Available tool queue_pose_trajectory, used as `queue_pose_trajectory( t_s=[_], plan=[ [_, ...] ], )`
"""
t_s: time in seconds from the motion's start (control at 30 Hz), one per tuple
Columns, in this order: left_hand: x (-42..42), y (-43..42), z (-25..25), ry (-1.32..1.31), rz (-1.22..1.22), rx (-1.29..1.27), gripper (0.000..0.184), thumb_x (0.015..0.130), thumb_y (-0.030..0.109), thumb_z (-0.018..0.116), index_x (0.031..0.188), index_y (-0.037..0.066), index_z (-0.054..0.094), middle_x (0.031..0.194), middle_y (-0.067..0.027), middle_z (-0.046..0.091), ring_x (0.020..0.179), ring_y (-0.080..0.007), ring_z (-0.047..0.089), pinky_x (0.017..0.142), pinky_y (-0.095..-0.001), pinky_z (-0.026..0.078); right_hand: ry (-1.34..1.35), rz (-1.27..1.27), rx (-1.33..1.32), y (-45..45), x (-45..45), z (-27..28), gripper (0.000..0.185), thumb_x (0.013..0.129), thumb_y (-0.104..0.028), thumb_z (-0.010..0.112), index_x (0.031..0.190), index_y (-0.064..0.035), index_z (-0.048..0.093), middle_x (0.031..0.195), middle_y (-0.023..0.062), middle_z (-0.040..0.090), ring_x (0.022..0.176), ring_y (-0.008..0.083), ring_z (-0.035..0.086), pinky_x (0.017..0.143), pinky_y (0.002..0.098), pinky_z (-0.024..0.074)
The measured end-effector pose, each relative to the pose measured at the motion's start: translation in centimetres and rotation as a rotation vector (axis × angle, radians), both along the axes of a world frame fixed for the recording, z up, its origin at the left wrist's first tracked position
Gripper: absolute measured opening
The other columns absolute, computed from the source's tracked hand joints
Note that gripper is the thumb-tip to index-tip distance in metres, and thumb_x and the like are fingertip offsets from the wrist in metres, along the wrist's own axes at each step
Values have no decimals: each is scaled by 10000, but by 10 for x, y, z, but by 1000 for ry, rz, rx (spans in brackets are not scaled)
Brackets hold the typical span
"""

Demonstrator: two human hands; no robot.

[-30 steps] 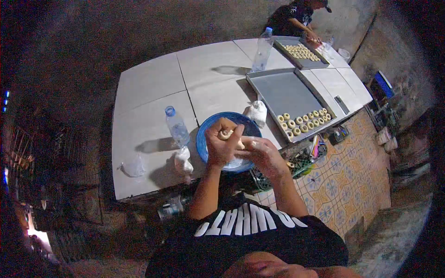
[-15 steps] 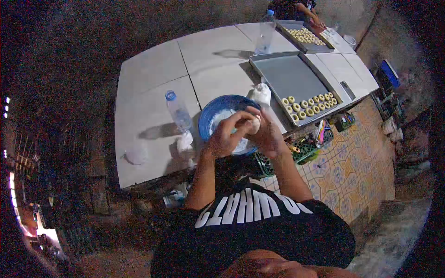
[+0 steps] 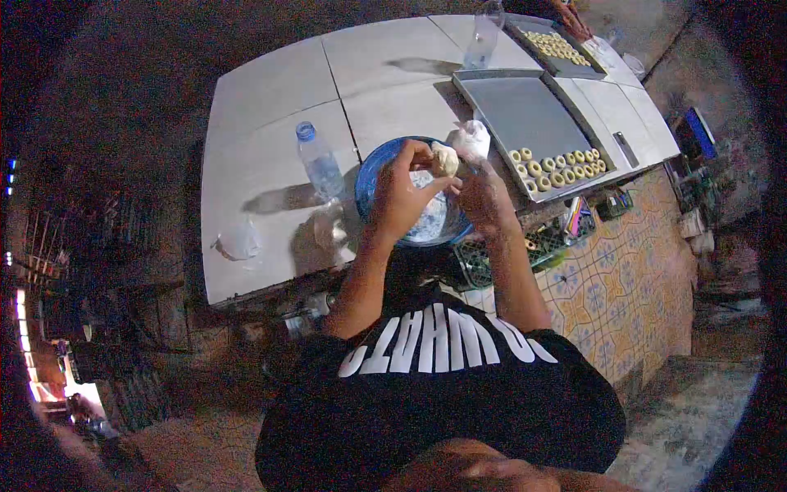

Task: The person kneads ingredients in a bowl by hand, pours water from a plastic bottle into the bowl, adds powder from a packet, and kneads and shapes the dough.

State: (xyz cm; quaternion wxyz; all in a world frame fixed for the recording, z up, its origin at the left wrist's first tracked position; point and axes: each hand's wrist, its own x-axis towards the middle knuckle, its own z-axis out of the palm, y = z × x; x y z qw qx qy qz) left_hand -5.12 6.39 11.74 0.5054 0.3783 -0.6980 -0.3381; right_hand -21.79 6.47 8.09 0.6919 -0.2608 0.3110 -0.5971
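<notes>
A pale lump of dough [image 3: 445, 160] is held over a blue basin [image 3: 369, 172] with white powder [image 3: 426, 217] inside. My left hand [image 3: 403, 197] is closed on the dough, fingers at its far side and thumb below it. Against its right side, my right hand [image 3: 489, 201] has its fingers curled in and partly hidden. Just beyond my right hand stands a knotted white plastic bag [image 3: 471, 141], close to the basin's rim.
A metal tray [image 3: 525, 111] with several small dough rings [image 3: 566, 170] lies to the right. Behind it, another person's hand [image 3: 574, 25] is beside a second tray [image 3: 557, 49]. Plastic bottles [image 3: 320, 164] [image 3: 484, 37] and a white bag [image 3: 238, 242] stand on the tiled table [image 3: 270, 115].
My hands have risen slightly away from me. The dough, mostly covered by my fingers before, now shows above them. The whole view has shifted a little.
</notes>
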Motion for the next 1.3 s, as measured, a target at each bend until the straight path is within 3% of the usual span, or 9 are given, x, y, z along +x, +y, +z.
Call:
queue_pose_trajectory(
  t_s=[0.2,0.23,0.33,0.4,0.6,0.9,0.97,1.1,1.3],
  plan=[
    [15,-9,-12,-287,-153,-116,343,800,103,721,1112,53,586,984,-136,705,995,-272,667,866,-384,503,317,-38,-125,-2,7,-3,406,947,-204,571,1296,-7,506,1125,99,621,967,188,623,825,300,509],
    [13,-10,-14,-216,-142,-80,282,813,106,704,1072,48,612,977,-129,709,971,-293,669,859,-386,506,317,-109,-102,-11,9,-11,412,922,-251,623,1241,2,554,1039,116,661,842,161,631,701,256,492],
    [27,-5,1,-169,83,-110,195,816,96,698,993,40,638,953,-129,708,930,-287,680,830,-370,508,546,-151,-135,-20,-1,-16,319,926,-257,618,1124,-7,624,925,102,682,782,154,629,665,265,487],
    [44,-11,10,36,266,-151,147,800,45,706,924,4,636,862,-123,686,848,-229,675,800,-348,496,570,-161,-2,-24,-8,-18,339,956,-236,550,1184,15,571,1052,71,607,906,186,609,814,314,517],
    [113,-28,-13,4,764,-258,443,737,121,792,1089,49,533,999,-80,577,900,-215,545,813,-346,433,429,-69,-25,-34,-10,-61,323,935,-242,550,1168,-19,552,1091,106,597,982,232,601,876,359,517],
    [128,-66,-80,-31,591,-133,826,646,174,882,1300,44,394,1185,-200,582,1121,-326,572,969,-419,444,36,206,270,-34,-5,-83,419,942,-480,527,1109,-103,604,999,94,669,873,258,651,732,396,526],
    [122,-70,-79,-41,590,-73,824,645,165,881,1301,58,395,1148,-186,603,1069,-326,597,934,-415,469,-85,146,285,-24,5,-64,504,958,-506,504,1126,-42,605,1014,152,662,870,334,676,702,337,556],
    [120,-80,-83,-83,486,-50,731,668,125,850,1275,83,446,1073,-157,641,985,-282,637,865,-388,505,-101,255,177,-14,11,-47,493,968,-447,503,1139,8,587,1098,178,656,977,380,661,847,410,556],
    [102,-69,-68,-190,262,-212,615,633,26,781,1200,86,550,1036,-116,632,999,-294,622,887,-394,484,-210,159,244,-8,15,-63,441,964,-354,526,1175,31,566,1124,176,641,1026,337,635,916,412,552]
  ],
)
